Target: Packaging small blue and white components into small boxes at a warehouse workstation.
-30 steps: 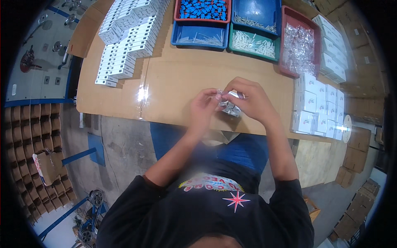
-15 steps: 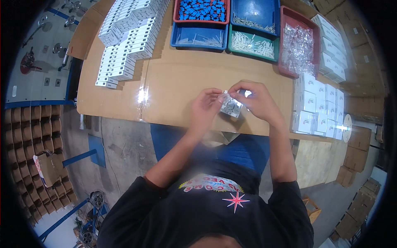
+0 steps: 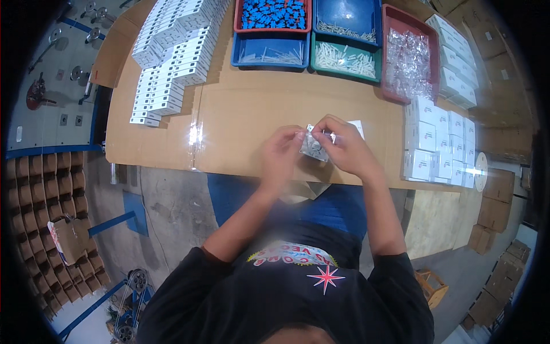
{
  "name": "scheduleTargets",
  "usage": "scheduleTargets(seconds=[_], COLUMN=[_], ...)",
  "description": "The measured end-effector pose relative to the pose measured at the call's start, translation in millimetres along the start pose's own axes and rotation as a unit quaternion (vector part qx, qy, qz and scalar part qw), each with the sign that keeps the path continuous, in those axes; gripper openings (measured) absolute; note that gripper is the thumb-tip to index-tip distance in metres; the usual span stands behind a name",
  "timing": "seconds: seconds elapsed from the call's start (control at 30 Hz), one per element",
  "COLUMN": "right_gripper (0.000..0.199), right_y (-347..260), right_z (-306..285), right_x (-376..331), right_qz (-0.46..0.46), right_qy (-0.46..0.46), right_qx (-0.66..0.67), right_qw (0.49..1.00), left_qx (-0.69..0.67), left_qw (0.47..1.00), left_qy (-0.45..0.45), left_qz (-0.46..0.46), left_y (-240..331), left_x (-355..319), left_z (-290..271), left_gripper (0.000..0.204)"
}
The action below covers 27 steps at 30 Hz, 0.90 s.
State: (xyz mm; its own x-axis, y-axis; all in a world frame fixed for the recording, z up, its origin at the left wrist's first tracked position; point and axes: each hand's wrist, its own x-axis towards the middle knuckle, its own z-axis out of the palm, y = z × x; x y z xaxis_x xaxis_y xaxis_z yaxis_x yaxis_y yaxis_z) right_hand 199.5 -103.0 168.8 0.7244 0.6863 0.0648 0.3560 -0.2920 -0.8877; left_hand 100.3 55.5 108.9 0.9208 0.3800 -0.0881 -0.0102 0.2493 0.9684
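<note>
Both hands meet over the cardboard-covered table [image 3: 240,114] — left hand [image 3: 282,156] and right hand [image 3: 346,149] each pinch an edge of a small clear plastic bag [image 3: 314,146] between them. Beyond the right hand lies a red tray of clear bags [image 3: 410,57]; white boxes [image 3: 438,143] sit just right.

Bright overhead light, glare on the taped cardboard tabletop [image 3: 195,135], fisheye-bent dark edges.

Bag [image 3: 314,147] prob. raised slightly, hands closer.
</note>
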Motion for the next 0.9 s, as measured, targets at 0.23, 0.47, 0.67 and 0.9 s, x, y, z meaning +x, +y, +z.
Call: scheduleTargets(seconds=[0.23,0.47,0.67,0.9], right_gripper=[0.013,0.013,0.011,0.011], right_y=[5.8,22.2,28.1,31.4], right_z=[8.8,16.2,15.0,11.4], right_x=[-5.2,-7.7,-4.3,-6.8], right_qz=[0.059,0.041,0.052,0.069], right_qy=[0.048,0.061,0.075,0.050], right_qx=[0.047,0.080,0.115,0.177], right_qw=[0.996,0.994,0.989,0.980], left_qx=[-0.031,-0.058,-0.058,-0.007], left_qw=[0.999,0.996,0.993,0.995], left_qy=[0.006,-0.032,-0.045,-0.082], left_qz=[-0.030,-0.060,-0.089,-0.059], left_y=[4.3,3.8,11.1,5.9], left_x=[-2.9,-0.4,9.0,14.6], left_z=[7.6,0.2,1.1,-3.4], left_gripper=[0.013,0.015,0.014,0.013])
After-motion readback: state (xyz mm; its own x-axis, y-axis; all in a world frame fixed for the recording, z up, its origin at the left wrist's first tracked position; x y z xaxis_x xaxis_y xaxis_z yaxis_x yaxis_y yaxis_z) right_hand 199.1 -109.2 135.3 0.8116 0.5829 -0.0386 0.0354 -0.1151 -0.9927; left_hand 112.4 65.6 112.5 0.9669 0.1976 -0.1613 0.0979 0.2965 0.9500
